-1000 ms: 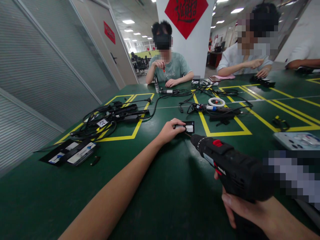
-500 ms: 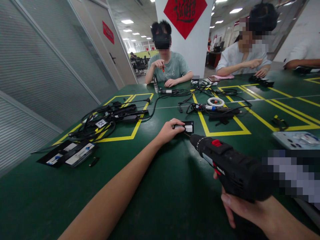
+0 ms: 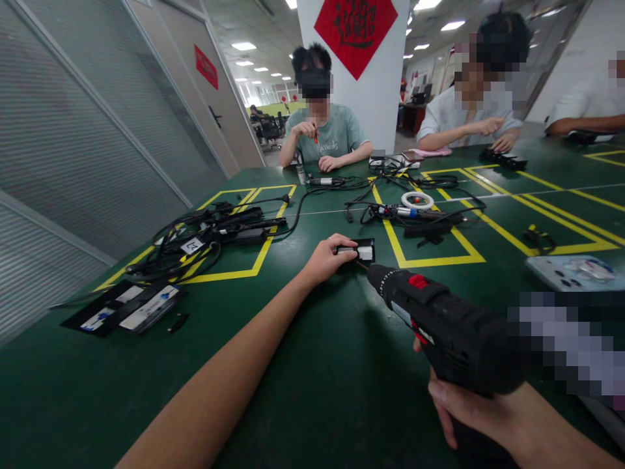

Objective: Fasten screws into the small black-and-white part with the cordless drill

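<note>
My left hand grips a small black part with a white label and holds it down on the green table. In my right hand is a black cordless drill with red switches, my fingers wrapped round its handle. The drill points away to the left, and its thin bit reaches the near edge of the labelled part. Whether the tip touches a screw there is too small to tell.
Bundled black cables and devices lie at left, beside flat black panels. More cables with a white ring lie ahead inside yellow tape. A phone rests at right. Across the table a person holds an orange-handled tool; another person sits further right.
The whole view has shifted slightly, so things appear a little further left. Both hands keep their grip, and the drill stays at the labelled part.
</note>
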The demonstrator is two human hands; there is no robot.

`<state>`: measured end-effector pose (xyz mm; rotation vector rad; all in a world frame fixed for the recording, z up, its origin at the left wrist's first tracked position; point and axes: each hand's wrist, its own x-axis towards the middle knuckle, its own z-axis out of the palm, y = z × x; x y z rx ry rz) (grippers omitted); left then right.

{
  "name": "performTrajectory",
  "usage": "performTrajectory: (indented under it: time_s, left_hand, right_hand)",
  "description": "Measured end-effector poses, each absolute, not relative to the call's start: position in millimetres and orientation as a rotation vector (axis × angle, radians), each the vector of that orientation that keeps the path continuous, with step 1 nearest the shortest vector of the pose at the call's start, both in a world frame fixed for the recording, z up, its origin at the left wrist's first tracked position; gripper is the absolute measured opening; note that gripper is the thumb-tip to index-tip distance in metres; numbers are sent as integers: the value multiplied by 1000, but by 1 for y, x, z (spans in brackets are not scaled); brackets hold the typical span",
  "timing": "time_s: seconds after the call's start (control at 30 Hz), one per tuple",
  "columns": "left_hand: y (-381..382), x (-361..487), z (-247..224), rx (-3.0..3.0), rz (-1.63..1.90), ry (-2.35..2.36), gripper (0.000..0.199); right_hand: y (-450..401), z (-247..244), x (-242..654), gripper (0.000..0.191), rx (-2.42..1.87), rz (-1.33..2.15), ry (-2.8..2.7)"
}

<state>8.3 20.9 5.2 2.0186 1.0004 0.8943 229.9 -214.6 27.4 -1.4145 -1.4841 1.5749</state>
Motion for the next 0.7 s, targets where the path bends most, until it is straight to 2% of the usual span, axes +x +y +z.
performTrajectory:
  time_s: [0.17,0.37,0.7]
  left_hand:
    - [22,8,3,2017,901,975,29]
    - [22,8,4,2014,902,971,30]
    - [22,8,4,2031,907,980,29]
  right_hand:
    - [-211,28,231,31,-1458,1501,-1639]
    - [-209,30,232,46,-1409,1572,-1680]
    - [-213,18,234,38,-1422,1633,-1538]
